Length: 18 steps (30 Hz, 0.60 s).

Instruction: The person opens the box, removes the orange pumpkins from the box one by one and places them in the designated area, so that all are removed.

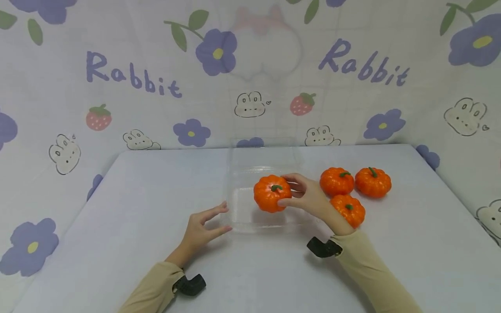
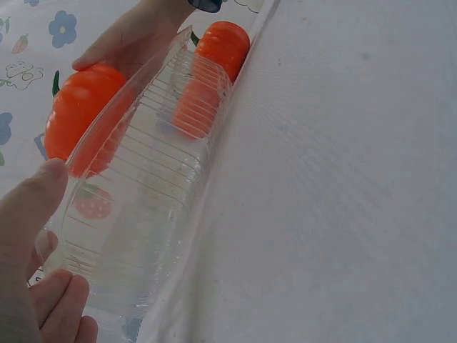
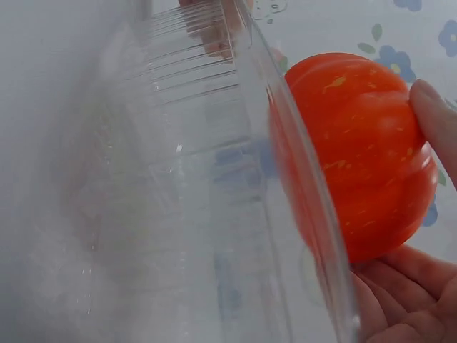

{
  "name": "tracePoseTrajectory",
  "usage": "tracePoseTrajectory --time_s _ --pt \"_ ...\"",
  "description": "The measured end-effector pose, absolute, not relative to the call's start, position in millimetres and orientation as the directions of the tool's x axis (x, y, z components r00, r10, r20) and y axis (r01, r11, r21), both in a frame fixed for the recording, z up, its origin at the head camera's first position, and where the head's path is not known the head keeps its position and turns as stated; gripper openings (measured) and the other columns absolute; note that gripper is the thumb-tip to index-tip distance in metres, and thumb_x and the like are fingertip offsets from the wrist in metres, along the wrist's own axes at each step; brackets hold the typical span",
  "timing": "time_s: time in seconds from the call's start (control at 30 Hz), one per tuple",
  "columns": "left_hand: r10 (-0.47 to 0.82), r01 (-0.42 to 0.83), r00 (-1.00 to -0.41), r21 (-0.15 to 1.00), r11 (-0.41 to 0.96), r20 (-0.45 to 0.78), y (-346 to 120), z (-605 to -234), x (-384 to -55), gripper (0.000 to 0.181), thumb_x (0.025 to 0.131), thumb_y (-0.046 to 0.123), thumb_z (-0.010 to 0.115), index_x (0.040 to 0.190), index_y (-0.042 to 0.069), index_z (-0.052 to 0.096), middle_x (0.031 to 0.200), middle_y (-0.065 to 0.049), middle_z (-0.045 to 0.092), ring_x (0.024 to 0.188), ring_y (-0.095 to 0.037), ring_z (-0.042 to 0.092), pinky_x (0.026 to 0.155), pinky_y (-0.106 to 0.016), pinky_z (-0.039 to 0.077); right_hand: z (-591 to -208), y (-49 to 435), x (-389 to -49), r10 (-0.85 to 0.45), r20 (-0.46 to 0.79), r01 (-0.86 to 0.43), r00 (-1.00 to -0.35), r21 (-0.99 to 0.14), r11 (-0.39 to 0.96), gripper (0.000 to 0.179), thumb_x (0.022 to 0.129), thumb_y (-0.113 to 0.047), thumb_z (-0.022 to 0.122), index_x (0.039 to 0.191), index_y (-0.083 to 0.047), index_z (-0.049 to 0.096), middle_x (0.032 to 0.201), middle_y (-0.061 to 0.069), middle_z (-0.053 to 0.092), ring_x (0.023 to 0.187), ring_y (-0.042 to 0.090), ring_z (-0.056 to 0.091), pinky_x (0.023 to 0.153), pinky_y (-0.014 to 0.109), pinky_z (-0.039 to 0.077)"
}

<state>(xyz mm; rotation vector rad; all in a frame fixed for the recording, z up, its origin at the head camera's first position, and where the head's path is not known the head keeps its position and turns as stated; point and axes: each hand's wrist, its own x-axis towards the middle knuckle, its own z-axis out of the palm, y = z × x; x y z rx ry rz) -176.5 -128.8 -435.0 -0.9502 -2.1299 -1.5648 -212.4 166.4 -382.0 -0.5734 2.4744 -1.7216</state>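
Observation:
My right hand (image 1: 309, 198) grips an orange toy pumpkin (image 1: 270, 198) with a green stem, its thumb on the near side and fingers at the far side. The pumpkin is held over a clear plastic box (image 1: 240, 217); in the right wrist view the pumpkin (image 3: 364, 157) shows at rim height, partly behind the clear wall (image 3: 214, 214). With thumb and fingers spread apart, my left hand (image 1: 201, 230) reaches the box's left front corner, fingertips right at its wall. In the left wrist view the left thumb (image 2: 36, 196) lies near the rim.
Three more toy pumpkins sit right of the box: one at the back (image 1: 336, 181), one farther right (image 1: 373, 182) and one in front (image 1: 350, 211), partly behind my right wrist. The box's clear lid (image 1: 264, 156) stretches toward the table's back edge. A printed cloth (image 1: 250, 82) hangs behind.

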Motion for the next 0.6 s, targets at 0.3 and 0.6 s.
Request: tracePoseTrajectory --time_s 0.3,0.6 --pt "0.32 0.704 -0.7 0.691 0.163 0.638 -127.8 -436.6 -179.7 0.039 0.061 -0.011 0.076 0.097 -0.013 0.061 0.107 -0.03 0.055 0.1 -0.039 0.054 0.09 -0.031 0.042 -377.1 180.8 -202.8 -0.188 0.268 -0.3 -0.945 -0.94 0.163 0.067 0.07 -0.008 0.076 0.129 0.0 0.044 0.127 0.015 0.047 0.116 0.026 0.044 0.087 0.028 0.042" --pt "0.317 0.707 -0.699 0.686 0.172 0.641 -127.9 -434.9 -177.8 0.038 0.06 -0.012 0.076 0.095 -0.014 0.061 0.105 -0.029 0.055 0.098 -0.039 0.054 0.089 -0.032 0.043 -381.1 191.2 -193.7 -0.15 0.291 -0.311 -0.945 -0.942 0.129 0.067 0.071 -0.012 0.077 0.129 0.002 0.044 0.127 0.016 0.047 0.115 0.024 0.046 0.082 0.024 0.045"
